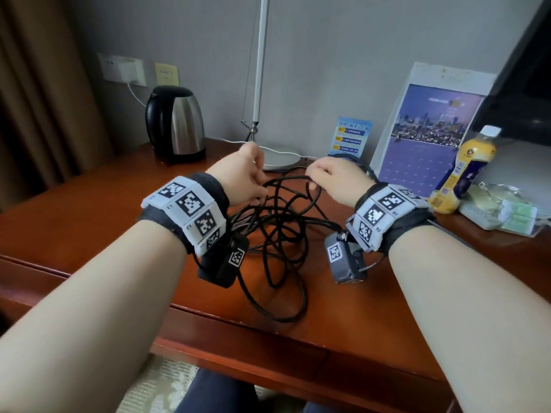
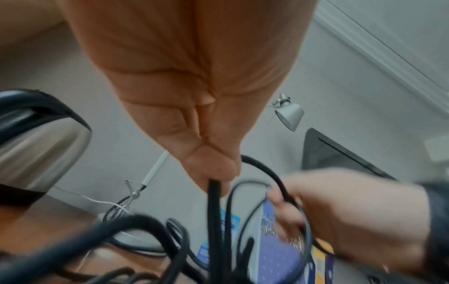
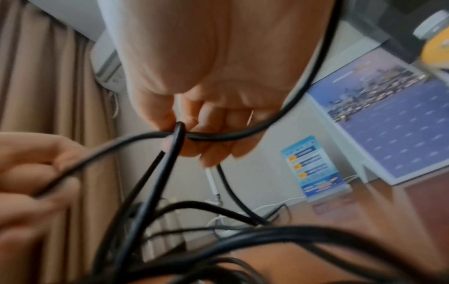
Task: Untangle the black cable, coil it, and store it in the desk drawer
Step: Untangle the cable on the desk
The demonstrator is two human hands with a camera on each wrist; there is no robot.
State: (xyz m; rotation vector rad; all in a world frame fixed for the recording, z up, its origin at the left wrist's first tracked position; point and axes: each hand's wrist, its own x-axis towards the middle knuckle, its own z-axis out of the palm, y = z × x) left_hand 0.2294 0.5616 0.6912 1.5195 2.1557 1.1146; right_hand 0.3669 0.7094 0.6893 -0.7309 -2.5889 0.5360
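A long black cable (image 1: 280, 228) lies in a loose tangle of loops on the reddish wooden desk (image 1: 89, 210), between my two forearms. My left hand (image 1: 247, 177) is raised over the far side of the tangle and pinches a strand (image 2: 213, 194) between thumb and fingers. My right hand (image 1: 331, 177) faces it a short way to the right, fingers curled round a crossing of two strands (image 3: 181, 132). A loop spans the gap between the hands. The closed drawer front (image 1: 238, 335) runs along the desk's near edge.
A steel and black kettle (image 1: 176, 123) stands at the back left, a lamp base (image 1: 280, 158) with a white pole behind the hands. A blue card (image 1: 351, 135), a standing calendar (image 1: 429, 135), a yellow bottle (image 1: 465, 171) and a clear tray (image 1: 507, 213) fill the right.
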